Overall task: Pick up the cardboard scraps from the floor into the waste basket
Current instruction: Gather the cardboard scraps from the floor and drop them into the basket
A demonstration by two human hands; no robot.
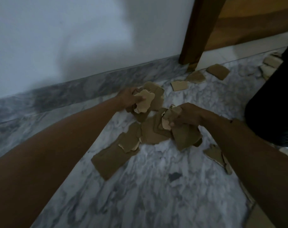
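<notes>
With our left hand (129, 99) gripping a pale cardboard scrap (144, 102) and our right hand (183, 116) clutching brown cardboard pieces (185, 135), the black mesh waste basket (274, 96) stands just right of the right hand, more scraps (113, 155) lying on the marble floor (156, 186).

Both forearms bare; perhaps a thin red thread at right wrist (231, 120).

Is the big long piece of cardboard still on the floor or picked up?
On the floor. The long piece of cardboard lies flat on the marble floor, and neither hand touches it.
</notes>
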